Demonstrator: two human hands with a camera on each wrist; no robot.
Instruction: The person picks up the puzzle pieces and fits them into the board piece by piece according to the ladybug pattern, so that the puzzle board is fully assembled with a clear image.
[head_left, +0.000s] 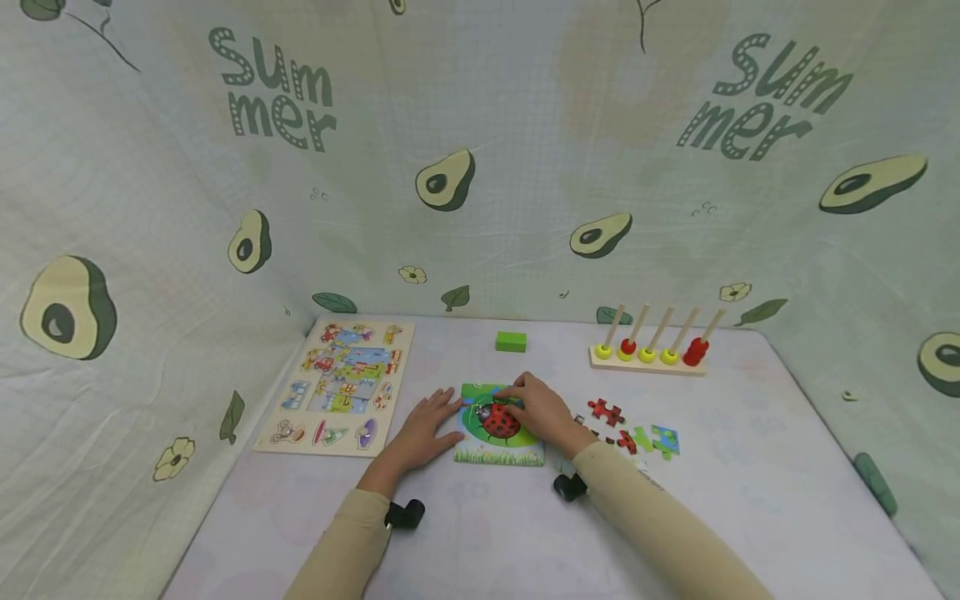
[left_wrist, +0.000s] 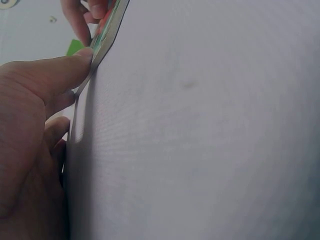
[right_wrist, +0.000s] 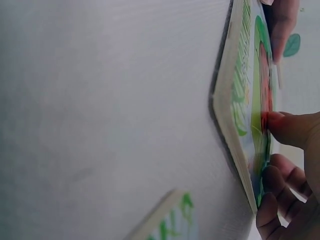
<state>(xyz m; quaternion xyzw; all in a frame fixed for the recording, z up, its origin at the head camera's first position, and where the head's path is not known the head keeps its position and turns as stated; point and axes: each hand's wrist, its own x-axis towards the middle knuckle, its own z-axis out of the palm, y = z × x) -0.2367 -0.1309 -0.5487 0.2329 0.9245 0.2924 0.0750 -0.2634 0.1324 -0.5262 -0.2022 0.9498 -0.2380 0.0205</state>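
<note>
A square ladybug jigsaw puzzle [head_left: 497, 457] lies on the table between both hands. My left hand [head_left: 423, 432] rests flat along its left side, fingers extended and thumb at the lower left edge. In the left wrist view, that thumb [left_wrist: 75, 65] is right at the board's rim. My right hand [head_left: 545, 408] reaches over the puzzle's upper right part, fingers bent down onto it. The right wrist view has the right thumb [right_wrist: 287, 125] on the ladybug picture and the other fingers curled near the edge. I cannot tell if a piece is between them.
Loose jigsaw pieces [head_left: 606, 412] in red, green and blue lie right of the puzzle, partly behind the right forearm. At left is a wooden picture board [head_left: 397, 358]. A green block [head_left: 511, 342] sits behind, and a peg stand with red and yellow beads [head_left: 647, 367] stands back right.
</note>
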